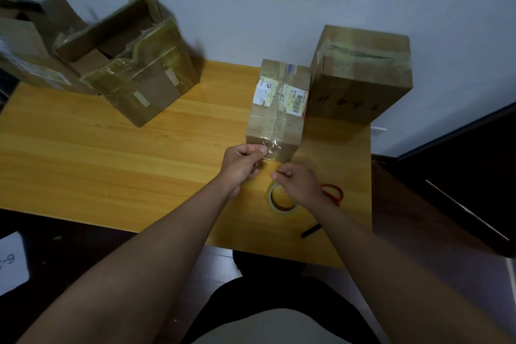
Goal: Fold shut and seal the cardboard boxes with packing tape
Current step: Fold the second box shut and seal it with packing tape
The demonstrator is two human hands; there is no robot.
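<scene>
Nearest us, our right hand (297, 183) hovers over the tape roll (282, 200), fingers curled in a pinch — on what, we cannot tell. Red scissors (332, 193) and a black pen (310, 231) lie beside it on the wooden table (111, 153). Our left hand (244, 163) pinches clear tape (269, 149) at the near edge of the small closed box (277, 112), whose shipping labels are unreadable. Beyond stand 1 taped box (360, 72) with illegible handwriting and open boxes (134, 64) far left.
</scene>
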